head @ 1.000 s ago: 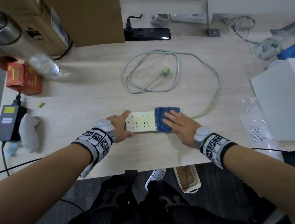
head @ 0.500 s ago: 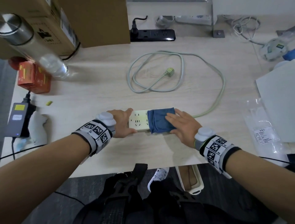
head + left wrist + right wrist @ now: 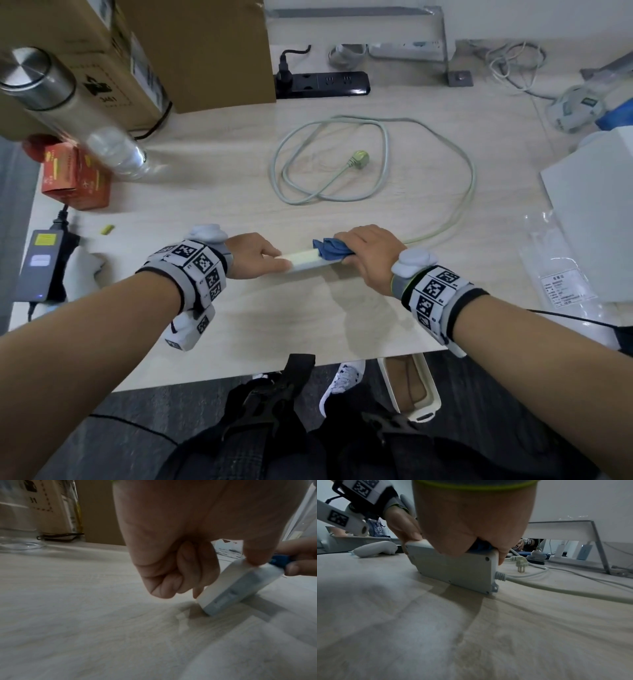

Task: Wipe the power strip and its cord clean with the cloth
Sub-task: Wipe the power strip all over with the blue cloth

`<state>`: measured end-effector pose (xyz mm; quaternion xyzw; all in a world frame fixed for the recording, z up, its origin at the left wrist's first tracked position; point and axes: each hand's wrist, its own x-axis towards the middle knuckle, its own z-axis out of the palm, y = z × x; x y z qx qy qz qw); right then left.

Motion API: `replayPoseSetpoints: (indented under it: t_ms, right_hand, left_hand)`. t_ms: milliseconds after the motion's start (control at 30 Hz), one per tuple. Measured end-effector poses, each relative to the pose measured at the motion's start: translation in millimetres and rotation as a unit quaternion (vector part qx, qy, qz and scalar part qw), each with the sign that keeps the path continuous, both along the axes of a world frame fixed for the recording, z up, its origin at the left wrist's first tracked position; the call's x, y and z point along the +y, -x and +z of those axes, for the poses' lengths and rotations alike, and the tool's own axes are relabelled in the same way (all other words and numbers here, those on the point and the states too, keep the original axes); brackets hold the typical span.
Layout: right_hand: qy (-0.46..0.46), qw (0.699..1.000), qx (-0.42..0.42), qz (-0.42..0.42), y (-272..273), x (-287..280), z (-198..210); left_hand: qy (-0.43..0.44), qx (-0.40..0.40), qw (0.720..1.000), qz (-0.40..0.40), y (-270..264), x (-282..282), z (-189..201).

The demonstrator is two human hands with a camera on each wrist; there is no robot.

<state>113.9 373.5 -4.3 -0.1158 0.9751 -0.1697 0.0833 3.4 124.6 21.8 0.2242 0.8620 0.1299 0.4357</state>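
Two hands: we see both on the cream plastic power strip (image 3: 308, 261), which stands tipped on its long edge near the front of the pale wooden worktop (image 3: 239, 308).
Long axis: it runs left to right across us, from one hand to the other.
Left hand (image 3: 251, 255): it pinches the left end of the strip; in the left wrist view the fingers (image 3: 178, 577) are curled, with a tip on the upper edge.
Right hand (image 3: 368, 251): it is closed over the right end, and it holds the bunched blue cloth (image 3: 330, 249) against the upper edge.
Key relation: the bare part of the strip lies to the left of the cloth, between the two hands, so we judge that the right hand must slide along the axis toward the left hand.
Grey-green cord (image 3: 459, 192): it leaves the right end of the strip, just beside the right fingers (image 3: 502, 555), and loops away to a coil further back on the worktop, well apart from the cloth.
Progress: we judge the strip is in hand now; whether the cord was wiped we cannot tell.
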Motion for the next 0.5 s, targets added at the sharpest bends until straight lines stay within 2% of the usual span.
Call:
replayPoseSetpoints:
  t_ms: [133,233,333,400,500]
  right_hand:
    - [0.04,0.994,-0.045,-0.087,11,-7,8]
    - [0.122,0.986,-0.029,-0.109,9,-9,18]
    - [0.161,0.979,0.033,-0.124,3,-4,30]
    - [0.146,0.981,0.074,-0.105,-2,4,32]
    - [0.074,0.994,0.079,-0.013,-19,21,20]
  left_hand:
    - [-0.051,0.145,0.988,0.001,-10,-4,1]
    - [-0.159,0.167,0.972,0.053,-11,-8,-10]
    - [-0.191,0.184,0.962,0.057,-13,-6,-19]
    - [-0.172,0.188,0.964,0.071,-14,-5,-21]
    - [-0.147,0.176,0.969,0.089,-12,-4,-22]
